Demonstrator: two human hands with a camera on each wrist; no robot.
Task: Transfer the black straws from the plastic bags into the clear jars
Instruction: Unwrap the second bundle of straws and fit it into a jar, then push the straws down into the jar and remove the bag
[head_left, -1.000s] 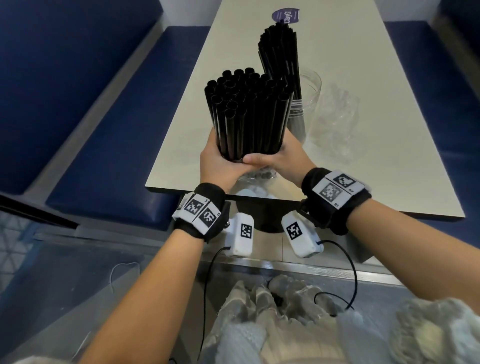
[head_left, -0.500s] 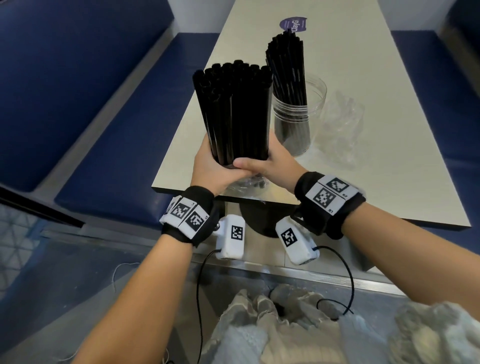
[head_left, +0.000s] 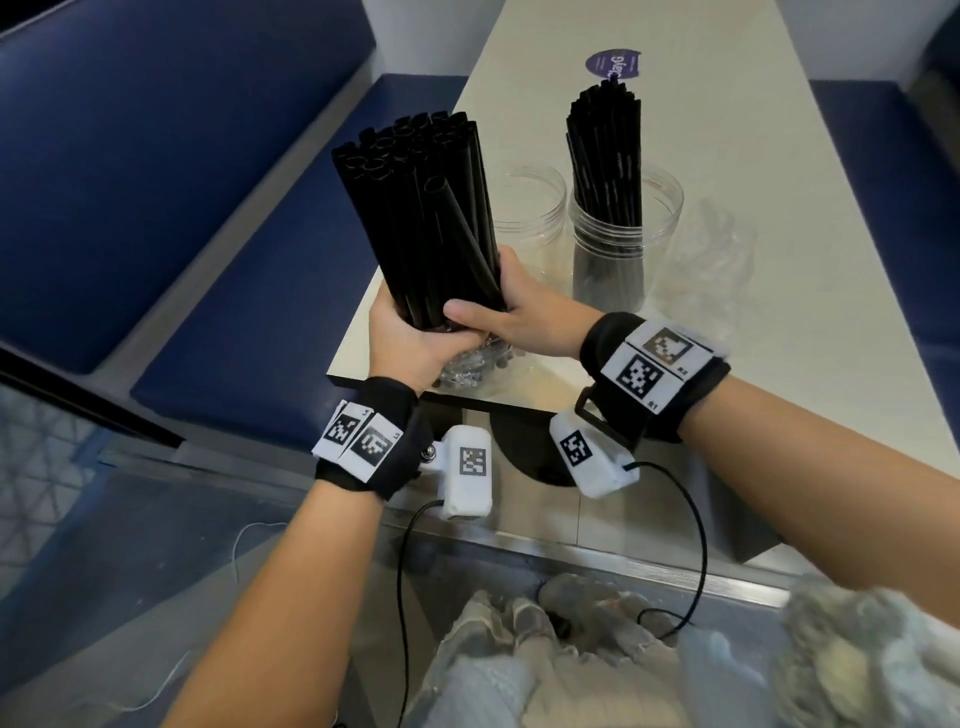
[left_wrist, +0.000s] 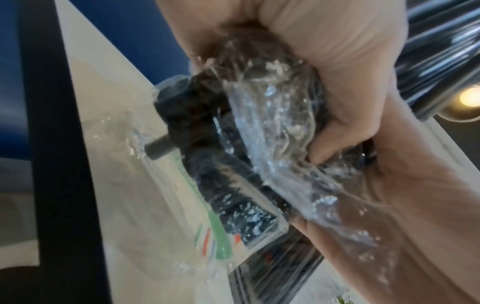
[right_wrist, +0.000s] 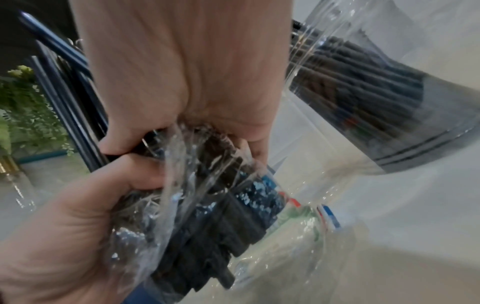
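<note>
A thick bundle of black straws (head_left: 421, 208) leans up and to the left over the table's near left corner. My left hand (head_left: 415, 332) and right hand (head_left: 498, 306) both grip its lower end through a crumpled clear plastic bag (head_left: 467, 366). The left wrist view shows the left hand (left_wrist: 298, 51) squeezing the bag (left_wrist: 272, 123) round the straw ends (left_wrist: 233, 195). In the right wrist view the right hand (right_wrist: 194, 82) grips the same bag (right_wrist: 197, 185). An empty clear jar (head_left: 524, 202) stands just behind the bundle. Beside it, a second jar (head_left: 618, 249) holds thin black straws.
An emptied plastic bag (head_left: 711, 249) lies right of the jars on the beige table (head_left: 779, 364). A round purple sticker (head_left: 615, 65) sits at the far end. Blue bench seats (head_left: 234, 312) run along both sides of the table.
The bundle has tilted left and shifted toward the table's near left corner, uncovering the empty jar behind it. One straw now slants across the bundle. Both hands keep their grip.
</note>
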